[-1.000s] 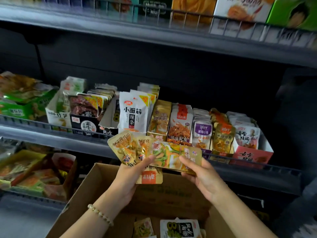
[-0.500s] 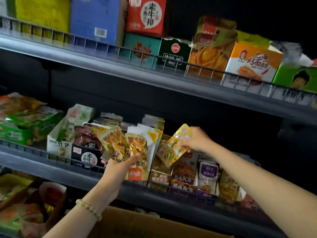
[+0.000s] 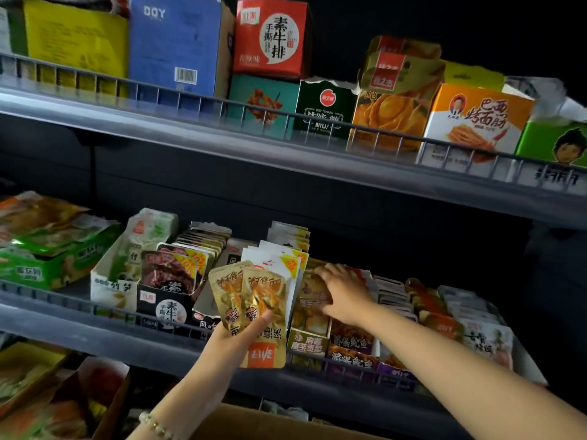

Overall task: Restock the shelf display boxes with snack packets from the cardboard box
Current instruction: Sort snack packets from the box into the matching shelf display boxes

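On my feed, the left hand (image 3: 233, 342) grips a fan of gold snack packets (image 3: 254, 300), thumb pinned across them, upright in front of the middle shelf (image 3: 63, 322). Just to its right, the right hand (image 3: 346, 295) lies with fingers spread flat, pressing on the stocked packets (image 3: 309, 296) that stand in an olive display box (image 3: 306, 344). The cardboard box (image 3: 270, 423) sits below both hands, at the frame's lower edge.
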{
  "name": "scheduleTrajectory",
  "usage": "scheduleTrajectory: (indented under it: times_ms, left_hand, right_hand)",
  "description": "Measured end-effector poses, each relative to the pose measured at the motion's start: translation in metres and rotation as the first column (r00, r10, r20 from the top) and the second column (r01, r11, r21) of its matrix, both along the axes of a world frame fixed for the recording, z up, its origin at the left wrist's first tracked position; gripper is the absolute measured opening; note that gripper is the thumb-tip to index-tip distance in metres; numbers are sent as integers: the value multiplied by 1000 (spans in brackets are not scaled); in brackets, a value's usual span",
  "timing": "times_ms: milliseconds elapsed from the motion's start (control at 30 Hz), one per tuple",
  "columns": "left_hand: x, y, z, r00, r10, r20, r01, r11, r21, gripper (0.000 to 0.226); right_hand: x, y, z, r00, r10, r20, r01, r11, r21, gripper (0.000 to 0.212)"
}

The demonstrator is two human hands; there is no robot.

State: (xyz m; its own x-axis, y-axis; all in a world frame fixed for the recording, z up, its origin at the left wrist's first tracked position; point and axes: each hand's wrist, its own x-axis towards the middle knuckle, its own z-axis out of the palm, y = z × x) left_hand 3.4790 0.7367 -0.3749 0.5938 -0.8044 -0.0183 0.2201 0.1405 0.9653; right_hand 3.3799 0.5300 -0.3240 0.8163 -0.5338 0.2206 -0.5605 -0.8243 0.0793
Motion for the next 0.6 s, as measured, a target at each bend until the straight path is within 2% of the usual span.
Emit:
scheduleTrajectory:
  times_ms: [67, 100, 167, 200, 267, 333, 367, 500, 567, 600]
  left_hand:
    - [-3, 0, 1, 1000, 5, 2, -5, 1000, -3, 40]
    - [-5, -1, 2, 1000, 7, 10, -7, 1000, -10, 38]
    - [-15, -4, 8, 999, -8, 40, 9, 999, -36, 35]
    - [-22, -7, 11, 998, -19, 61, 21, 999, -43, 34]
    - [-42, -13, 18, 993, -59, 101, 66, 996, -67, 25]
    - [-67, -22, 23, 988, -102, 118, 113, 989, -95, 15]
    - [-79, -26, 24, 984, -126, 125, 138, 986, -97, 20]
    - [-123, -48, 13, 961, -233, 152, 247, 966, -81, 52]
    - [-141, -56, 10, 944, -303, 133, 310, 950, -32, 63]
    - [-147, -60, 10, 944, -304, 126, 310, 950, -32, 62]
  right_hand:
    - [-13, 16, 1, 956, 14, 293, -54, 990, 128, 42]
    - [-20, 28, 1, 901, -28, 432, -101, 957, 272, 36]
    - [-37, 56, 3, 820, -152, 552, -248, 775, 581, 49]
    - [-48, 68, 2, 810, -203, 550, -298, 665, 684, 52]
    - [-72, 90, -3, 796, -291, 531, -367, 465, 805, 41]
    - [-92, 101, -10, 766, -364, 530, -433, 319, 843, 28]
    - [-101, 102, -13, 738, -414, 533, -463, 264, 846, 30]
    - [-136, 90, -25, 579, -644, 500, -558, 135, 819, 37]
    - [-158, 81, -27, 559, -691, 458, -538, 118, 834, 41]
    - [-170, 77, -27, 558, -698, 449, -511, 137, 849, 44]
